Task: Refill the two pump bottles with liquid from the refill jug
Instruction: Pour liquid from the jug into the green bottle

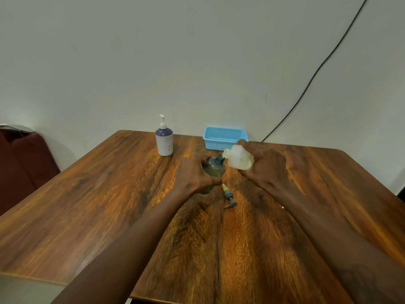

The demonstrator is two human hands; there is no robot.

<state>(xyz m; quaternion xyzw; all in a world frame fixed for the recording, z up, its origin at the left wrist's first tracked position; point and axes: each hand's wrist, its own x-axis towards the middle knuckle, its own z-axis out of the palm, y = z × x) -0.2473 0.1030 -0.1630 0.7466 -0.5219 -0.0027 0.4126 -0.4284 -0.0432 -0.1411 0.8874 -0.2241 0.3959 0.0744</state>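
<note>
Here the left hand (192, 174) grips the open, translucent grey pump bottle (213, 170) on the wooden table (109, 194), while the right hand (263, 165) holds the tilted, milky-white plastic refill jug (237, 159), spout at the bottle's neck. The grey pump head (229, 199) lies just beside the bottle; a white-and-blue pump bottle (164, 140) stands well apart.

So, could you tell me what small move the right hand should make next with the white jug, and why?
Probably tip the translucent white plastic refill jug a little further. The right hand holds it tilted, spout right at the open neck of the grey translucent bottle, which the left hand steadies. That bottle's grey pump head lies on the wooden table.
</note>
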